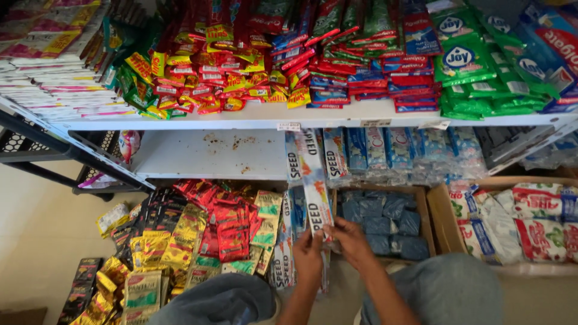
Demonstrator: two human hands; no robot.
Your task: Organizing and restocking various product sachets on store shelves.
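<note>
Low in the view, at about six o'clock, the left hand [308, 251] and the right hand [351, 239] meet on the bottom end of a long white-and-blue sachet strip [314, 198], fingers of both pinched narrow on its edge, the left from the seven o'clock side and the right from the five o'clock side. That strip runs up toward twelve o'clock, its top lying against the middle shelf [211, 157], where more strips of the same kind [301, 155] hang just beside it. At three o'clock from the hands sits a cardboard box of dark blue packets [385, 219]; at nine o'clock lies a spread of red and gold sachets [198, 232] on the floor. Above, the top shelf [253, 115] carries stacked red, blue and green packs. Judging by the grip, the step in hand looks like handling one strip near its lower end, whether straightening, folding or parting it at a seam I cannot tell. A next move would call for both pinches kept firm and level, so the thin strip neither twists nor tears away from its perforations, and for care not to drag down the neighbouring strips.
</note>
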